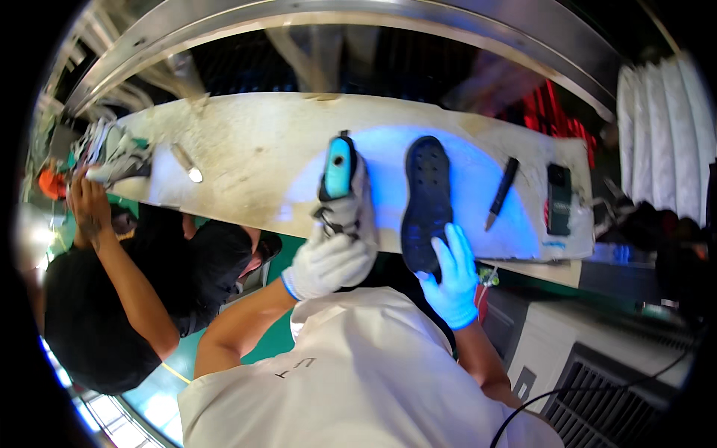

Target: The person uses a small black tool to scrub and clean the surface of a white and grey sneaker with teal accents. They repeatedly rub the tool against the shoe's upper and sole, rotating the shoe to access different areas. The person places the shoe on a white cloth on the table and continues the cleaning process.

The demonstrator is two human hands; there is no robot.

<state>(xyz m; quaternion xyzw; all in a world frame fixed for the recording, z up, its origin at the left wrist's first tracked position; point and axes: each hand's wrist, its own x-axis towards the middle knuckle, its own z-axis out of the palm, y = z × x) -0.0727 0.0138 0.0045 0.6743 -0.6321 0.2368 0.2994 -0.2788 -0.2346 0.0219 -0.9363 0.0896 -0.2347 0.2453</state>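
My left hand (331, 263), in a white knit glove, is closed round the toe end of a grey laced shoe upper (361, 196). A turquoise shoe last (338, 170) with a dark hole in it fills the upper's opening. To the right, a black shoe sole (426, 190) lies lengthwise on the bench, with several small round marks at its far end. My right hand (454, 278), gloved and lit blue, grips the sole's near end, with the thumb at the tip and the fingers along the right edge. Upper and sole are apart.
A dark-handled knife (502, 194) and a dark phone (559, 200) lie right of the sole on the pale bench (243, 160). A small white tube-like item (187, 163) is at left. Beyond it, a person in black (112, 313) handles shoes. A metal frame (358, 13) spans the far side.
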